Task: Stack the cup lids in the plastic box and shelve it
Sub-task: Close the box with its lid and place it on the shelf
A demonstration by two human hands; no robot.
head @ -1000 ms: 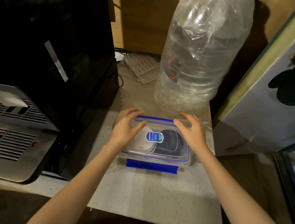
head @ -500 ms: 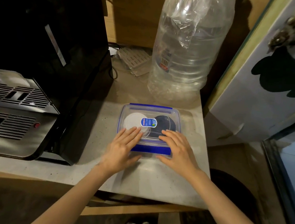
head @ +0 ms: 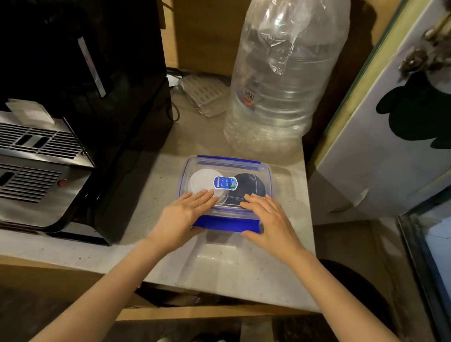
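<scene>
A clear plastic box (head: 262,171) with a blue-trimmed lid and blue clips sits on the pale counter. Through its lid I see a white cup lid (head: 200,181) on the left and a dark cup lid (head: 250,184) on the right, with a blue sticker between them. My left hand (head: 183,216) lies flat on the lid's near left part, thumb down at the blue front clip (head: 225,223). My right hand (head: 269,222) lies flat on the near right part, thumb at the same clip. Fingers of both hands are spread.
A black and steel machine (head: 59,129) fills the left of the counter (head: 156,260). A large clear water bottle (head: 281,80) stands right behind the box. A white panel with a dark shape (head: 413,132) rises on the right. A packet of flat items (head: 203,95) lies at the back.
Both hands slid from the box's far sides to its near edge and now press flat on the lid by the front clip. The view has pulled back.
</scene>
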